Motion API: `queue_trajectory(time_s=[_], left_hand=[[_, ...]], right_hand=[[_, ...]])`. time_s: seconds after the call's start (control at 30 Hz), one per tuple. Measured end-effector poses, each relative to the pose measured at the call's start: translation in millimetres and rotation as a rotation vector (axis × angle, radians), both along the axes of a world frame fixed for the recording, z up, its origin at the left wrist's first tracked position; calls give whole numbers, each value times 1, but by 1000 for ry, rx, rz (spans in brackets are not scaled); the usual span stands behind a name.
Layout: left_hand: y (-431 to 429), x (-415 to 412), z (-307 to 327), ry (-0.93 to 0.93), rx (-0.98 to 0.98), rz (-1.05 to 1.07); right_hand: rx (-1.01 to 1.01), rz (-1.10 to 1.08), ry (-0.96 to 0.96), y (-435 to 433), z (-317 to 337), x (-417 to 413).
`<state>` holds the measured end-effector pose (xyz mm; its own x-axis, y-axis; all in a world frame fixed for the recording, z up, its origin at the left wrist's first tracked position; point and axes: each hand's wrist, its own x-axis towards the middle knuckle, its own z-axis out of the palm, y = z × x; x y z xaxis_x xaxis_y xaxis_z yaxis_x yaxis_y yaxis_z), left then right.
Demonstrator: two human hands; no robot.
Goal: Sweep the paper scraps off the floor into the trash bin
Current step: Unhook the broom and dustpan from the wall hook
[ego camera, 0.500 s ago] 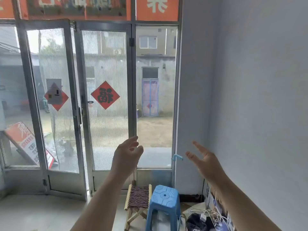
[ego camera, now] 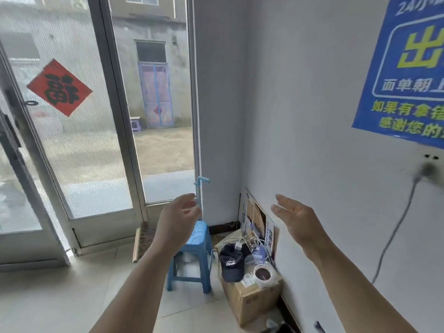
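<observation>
Both my hands are raised in front of me and hold nothing. My left hand (ego camera: pixel 176 218) is open with loosely curled fingers, just left of a thin blue handle (ego camera: pixel 200 188) that stands upright in the corner by the door frame; its lower part is hidden behind my hand and the stool. My right hand (ego camera: pixel 296 218) is open, palm turned left, close to the white wall. No paper scraps, trash bin or broom head show in this view.
A blue plastic stool (ego camera: pixel 199 239) stands in the corner, a folded woven stool (ego camera: pixel 144 241) leaning by the glass door (ego camera: pixel 79 145). A cardboard box (ego camera: pixel 252 296) with a dark cap (ego camera: pixel 231 263), tape roll and cables sits against the wall. A cord hangs from a wall socket (ego camera: pixel 430 169).
The view has turned right and tilted down towards the corner, bringing the box and wall poster into sight. Both hands stay raised and open; the left one is now beside the blue handle.
</observation>
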<state>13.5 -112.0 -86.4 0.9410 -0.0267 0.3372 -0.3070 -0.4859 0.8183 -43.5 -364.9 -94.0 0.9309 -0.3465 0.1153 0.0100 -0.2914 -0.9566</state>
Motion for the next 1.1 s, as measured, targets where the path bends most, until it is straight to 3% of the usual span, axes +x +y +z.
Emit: queue_trajectory(time_s=[0.6, 1.1], left_hand=[[-268, -18, -47, 216, -76, -583], [-400, -120, -13, 242, -54, -1285]], right_hand=[[135, -595, 118, -190, -55, -145], [166, -1278, 12, -176, -27, -325]])
